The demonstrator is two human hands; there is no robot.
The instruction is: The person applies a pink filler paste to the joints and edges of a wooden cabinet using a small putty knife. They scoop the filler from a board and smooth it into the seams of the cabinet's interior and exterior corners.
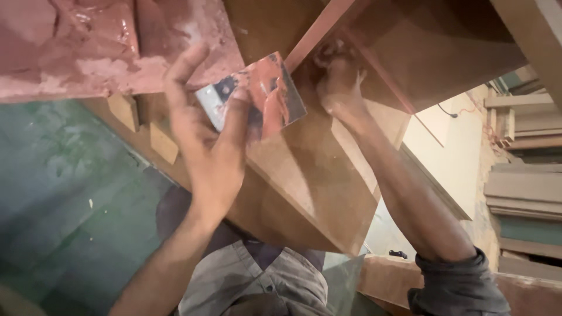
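My left hand (205, 140) holds a flat metal scraper blade (257, 96) smeared with reddish-brown putty, pinched between thumb and fingers, its edge against a brown wooden panel (304, 187). My right hand (339, 82) presses with bent fingers into the corner where the panel meets a wooden rail (316, 35); whether it holds anything is hidden. A surface coated in reddish putty (76, 52) lies at the upper left, just beyond my left hand's fingertips.
Small wooden blocks (164, 143) are fixed along the panel's left edge. A green floor (64, 193) lies at the left. Stacked wooden mouldings (521, 187) stand at the right beside a pale wall (451, 152). My grey shirt (257, 281) shows at the bottom.
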